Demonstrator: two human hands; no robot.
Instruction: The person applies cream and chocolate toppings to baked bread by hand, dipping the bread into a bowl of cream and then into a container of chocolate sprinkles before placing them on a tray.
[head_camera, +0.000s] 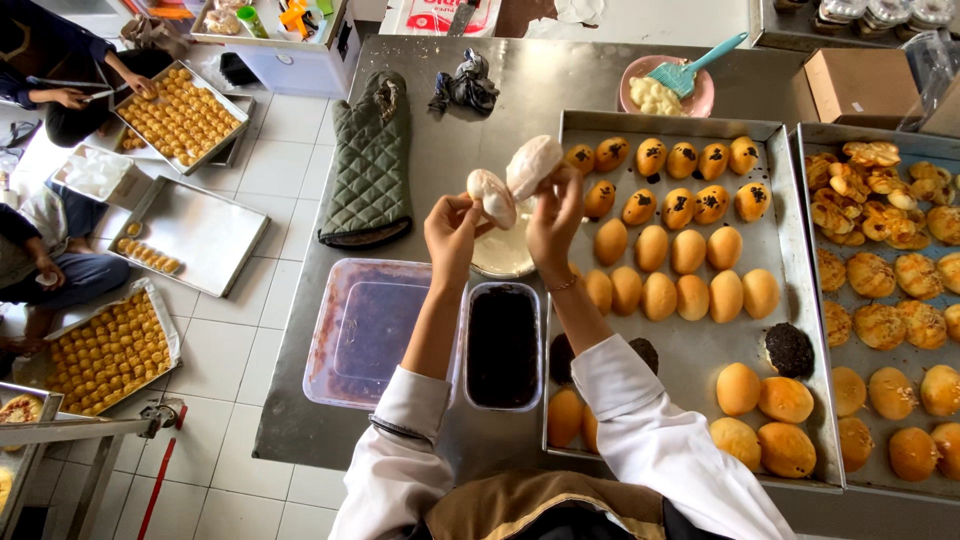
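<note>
Steel table carries a baking tray of golden buns, a dark-filling tub and a green oven mitt. Left hand pinches one pale bun half, right hand grips the other half, both raised above a white plate beside the tray.

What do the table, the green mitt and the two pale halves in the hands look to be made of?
Table: probably stainless steel, a grey brushed sheen with soft reflections. Green mitt: quilted fabric, diamond stitching visible. The halves, one in the left hand and one in the right hand, look like soft bread, pale and matte.
</note>
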